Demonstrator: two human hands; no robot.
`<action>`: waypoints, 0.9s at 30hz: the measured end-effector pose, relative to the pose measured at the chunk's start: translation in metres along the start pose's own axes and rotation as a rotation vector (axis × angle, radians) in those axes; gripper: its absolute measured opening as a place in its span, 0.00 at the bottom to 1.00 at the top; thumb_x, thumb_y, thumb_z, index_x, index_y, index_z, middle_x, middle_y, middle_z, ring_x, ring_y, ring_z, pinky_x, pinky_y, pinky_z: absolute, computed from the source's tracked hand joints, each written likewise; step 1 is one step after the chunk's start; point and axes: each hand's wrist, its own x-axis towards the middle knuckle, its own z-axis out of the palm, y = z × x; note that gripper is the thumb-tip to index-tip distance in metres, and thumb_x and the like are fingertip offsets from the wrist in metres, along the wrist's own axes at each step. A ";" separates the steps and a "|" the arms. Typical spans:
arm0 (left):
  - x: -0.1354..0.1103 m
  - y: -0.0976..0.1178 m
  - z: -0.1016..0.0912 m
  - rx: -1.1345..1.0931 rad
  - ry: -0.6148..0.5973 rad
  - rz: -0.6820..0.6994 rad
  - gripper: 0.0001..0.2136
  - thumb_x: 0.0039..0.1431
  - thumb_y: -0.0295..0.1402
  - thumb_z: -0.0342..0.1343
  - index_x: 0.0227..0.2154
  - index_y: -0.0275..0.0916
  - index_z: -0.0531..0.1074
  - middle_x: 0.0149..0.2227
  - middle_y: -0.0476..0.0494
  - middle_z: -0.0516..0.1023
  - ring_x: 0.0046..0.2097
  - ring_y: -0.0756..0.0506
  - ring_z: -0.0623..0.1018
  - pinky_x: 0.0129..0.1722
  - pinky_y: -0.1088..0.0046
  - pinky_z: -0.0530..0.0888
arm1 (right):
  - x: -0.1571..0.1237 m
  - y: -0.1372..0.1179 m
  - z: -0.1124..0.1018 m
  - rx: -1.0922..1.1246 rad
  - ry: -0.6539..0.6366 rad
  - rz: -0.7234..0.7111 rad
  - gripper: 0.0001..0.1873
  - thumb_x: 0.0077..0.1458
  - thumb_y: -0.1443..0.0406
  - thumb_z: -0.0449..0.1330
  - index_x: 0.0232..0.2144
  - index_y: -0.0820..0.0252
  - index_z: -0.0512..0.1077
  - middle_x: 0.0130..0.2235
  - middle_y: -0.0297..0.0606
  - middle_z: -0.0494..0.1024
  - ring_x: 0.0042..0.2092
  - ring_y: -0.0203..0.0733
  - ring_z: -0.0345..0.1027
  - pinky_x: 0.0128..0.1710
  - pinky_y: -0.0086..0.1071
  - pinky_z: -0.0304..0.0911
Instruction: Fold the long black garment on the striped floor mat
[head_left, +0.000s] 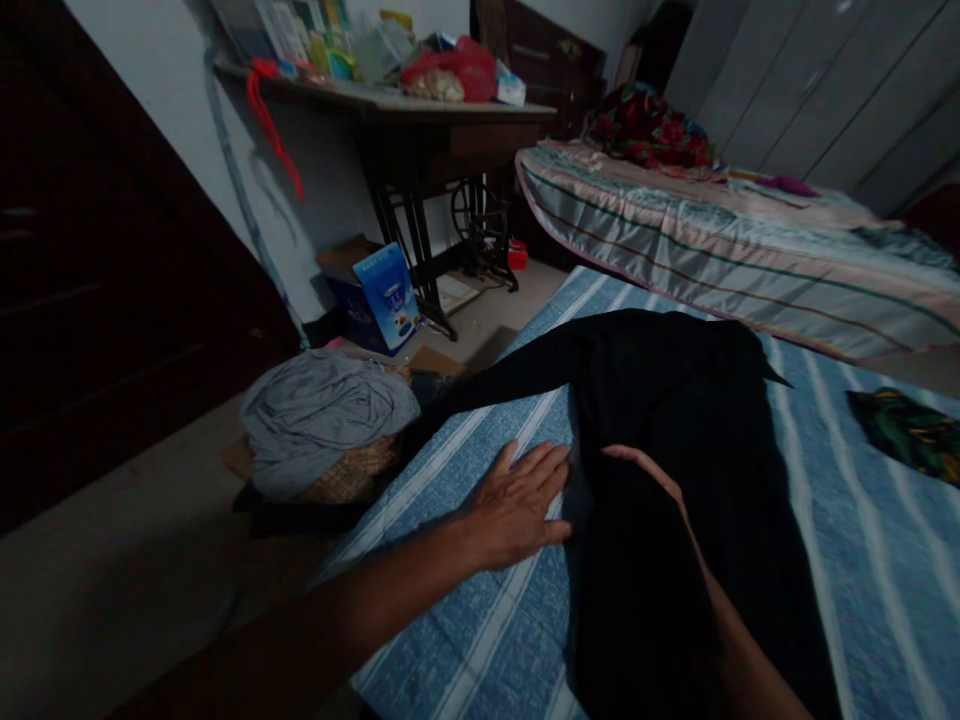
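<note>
A black long-sleeved garment [682, 400] lies spread over the blue striped bed cover [480, 620], one sleeve reaching left past the bed's edge. My left hand [521, 505] rests flat, palm down and fingers apart, with its fingertips at the garment's left edge. Over the middle of the garment, my right hand [664, 480] holds a raised flap of the black cloth. That flap covers most of the palm and several fingers; only the hand's upper edge and an outstretched finger show.
A grey cloth [326, 415] is heaped on a woven bundle left of the bed. Behind stand a blue box [386, 300] and a cluttered sewing-machine table [390, 100]. Another bed [720, 250] is at the back right. A dark patterned cloth [904, 430] lies at the right.
</note>
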 end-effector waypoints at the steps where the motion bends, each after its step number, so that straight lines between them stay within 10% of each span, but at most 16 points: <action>1: -0.001 0.000 -0.003 0.002 0.000 -0.021 0.29 0.60 0.47 0.46 0.61 0.37 0.53 0.65 0.38 0.49 0.66 0.41 0.46 0.62 0.50 0.42 | 0.000 0.001 0.001 0.059 -0.009 0.017 0.15 0.57 0.60 0.51 0.42 0.58 0.73 0.44 0.41 0.77 0.46 0.47 0.70 0.45 0.36 0.68; 11: -0.026 0.047 -0.020 -0.464 0.357 -0.290 0.19 0.59 0.43 0.50 0.49 0.40 0.64 0.39 0.43 0.76 0.41 0.45 0.76 0.42 0.67 0.73 | 0.000 -0.011 0.023 0.087 -0.065 0.034 0.20 0.55 0.61 0.51 0.50 0.55 0.67 0.48 0.37 0.74 0.48 0.45 0.69 0.49 0.36 0.64; 18: -0.021 0.095 -0.012 -0.615 0.241 -0.390 0.13 0.53 0.45 0.54 0.36 0.42 0.65 0.27 0.48 0.73 0.30 0.46 0.74 0.31 0.70 0.70 | 0.001 -0.018 0.028 -0.024 -0.036 0.012 0.21 0.53 0.64 0.50 0.50 0.54 0.66 0.47 0.36 0.75 0.45 0.42 0.70 0.45 0.33 0.65; 27: -0.002 0.092 0.005 -0.845 0.301 -0.634 0.09 0.51 0.38 0.53 0.23 0.41 0.60 0.23 0.52 0.69 0.27 0.50 0.70 0.26 0.75 0.64 | 0.000 -0.010 0.032 -0.053 -0.028 -0.014 0.20 0.52 0.60 0.51 0.47 0.57 0.67 0.45 0.38 0.75 0.45 0.43 0.70 0.44 0.34 0.64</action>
